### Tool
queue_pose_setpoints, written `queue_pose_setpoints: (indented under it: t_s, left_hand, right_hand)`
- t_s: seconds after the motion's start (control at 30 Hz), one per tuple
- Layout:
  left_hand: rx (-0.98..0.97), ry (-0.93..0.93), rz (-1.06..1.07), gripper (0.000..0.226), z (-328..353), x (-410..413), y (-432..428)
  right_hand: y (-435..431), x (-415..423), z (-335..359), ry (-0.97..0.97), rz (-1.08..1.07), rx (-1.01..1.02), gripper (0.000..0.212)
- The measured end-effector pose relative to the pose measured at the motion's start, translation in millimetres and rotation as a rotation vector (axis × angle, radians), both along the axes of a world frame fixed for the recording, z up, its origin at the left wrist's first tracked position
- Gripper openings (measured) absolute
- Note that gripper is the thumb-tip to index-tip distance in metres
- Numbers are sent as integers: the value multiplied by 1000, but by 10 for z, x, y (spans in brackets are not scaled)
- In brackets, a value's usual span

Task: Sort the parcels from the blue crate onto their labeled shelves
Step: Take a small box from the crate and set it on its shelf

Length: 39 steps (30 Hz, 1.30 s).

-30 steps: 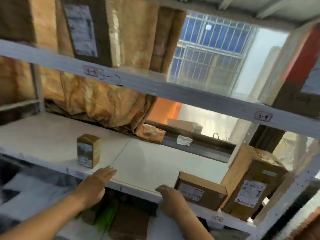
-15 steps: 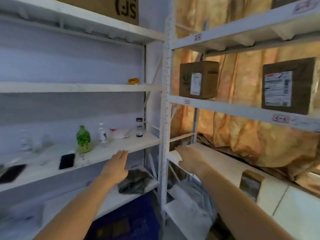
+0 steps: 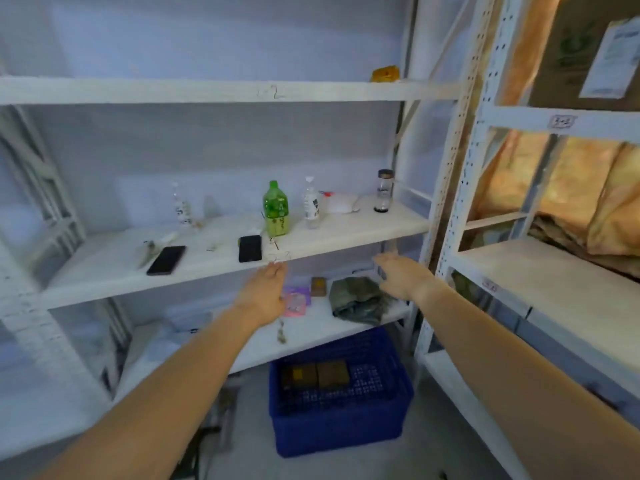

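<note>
Both hands are out in front of you and empty: your left hand (image 3: 265, 296) reaches with loose, straight fingers toward the front edge of the middle shelf (image 3: 346, 233), and your right hand (image 3: 403, 277) is spread flat, fingers straight, nothing in it. For writing, the upper shelf (image 3: 207, 91) has a handwritten mark on its front edge ending in "2". The small tag (image 3: 561, 121) on the right-hand rack (image 3: 519, 117) is too blurred to read. The cardboard box (image 3: 568, 64) at top right wears a white shipping label (image 3: 611, 60) with illegible print. Your blue crate (image 3: 339, 434) sits on the floor below both hands, well apart from either palm, with two brown parcels (image 3: 333, 373) lying flat side by side inside. Above it, the lower shelf (image 3: 311, 334) carries a pink packet (image 3: 296, 301), a small brown box (image 3: 318, 286) and a grey-green bundle (image 3: 360, 299) towards its right end. On the middle shelf stand a green bottle (image 3: 276, 209), a clear bottle (image 3: 311, 202) and a jar (image 3: 384, 190). Two black phones (image 3: 249, 248) lie near its front edge.
</note>
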<state>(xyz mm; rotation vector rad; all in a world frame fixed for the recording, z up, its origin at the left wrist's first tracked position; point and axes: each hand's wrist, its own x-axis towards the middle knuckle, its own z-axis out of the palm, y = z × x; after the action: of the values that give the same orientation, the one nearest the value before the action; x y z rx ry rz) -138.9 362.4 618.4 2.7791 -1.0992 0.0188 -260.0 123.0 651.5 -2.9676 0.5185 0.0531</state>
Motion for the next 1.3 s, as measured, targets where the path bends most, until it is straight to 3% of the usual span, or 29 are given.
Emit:
queue_pose_setpoints:
  t_s: [0.27,0.37,0.47,0.7,0.8,0.97,1.1,1.3]
  left_hand:
    - [123,237,67,71,-1187,641,-200]
    - [182,362,132,69,-1659,868,-305]
    - [258,471,138,70,-2023,1096,-476]
    - [399,473,16,68,-3097,1838,-961]
    - [413,455,-93,66,-3678,2281,-1118]
    - [426,472,-193,70,-5101,2874,-1625]
    - [484,542,-346,74,-6530,2896,-2064]
    - [522,730,-354,91,-8353,2739,-2517]
  right_hand:
    - [-516,894,-1252,267,38,91,53]
    - [-778,1282,-1727,329,71,188,40]
    - [-973,1466,-2217,439,86,301,51]
    - [-1463,1728,-3589,660,14,441,55]
    - [-1743,2019,-4139,626,-90,504,54]
    - [-2033,2368,-5402,473,-312,614,50]
    - [-2063,2453,-6712,588,-255,641,40]
    - [-2150,2613,-8328,770,-297,631,36]
